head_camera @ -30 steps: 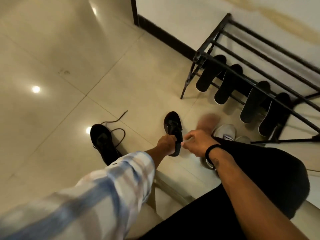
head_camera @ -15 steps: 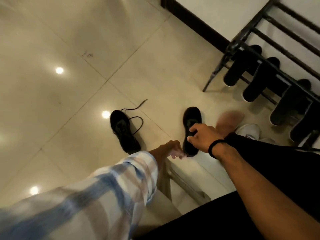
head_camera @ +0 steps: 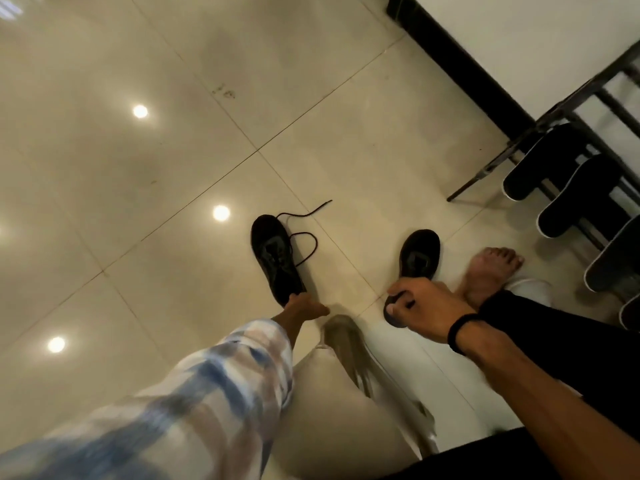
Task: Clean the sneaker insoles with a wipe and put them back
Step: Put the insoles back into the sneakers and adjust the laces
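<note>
Since a moment ago, left hand [head_camera: 304, 306] has reached the laced sneaker's [head_camera: 277, 259] heel on the floor [head_camera: 138, 202]; its fingers are hidden. Right hand [head_camera: 420, 311] fingers curl around the second sneaker's [head_camera: 417, 258] heel.

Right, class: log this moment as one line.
left hand: at heel of laced sneaker | right hand: grips heel of second sneaker | floor: both sneakers down
</note>
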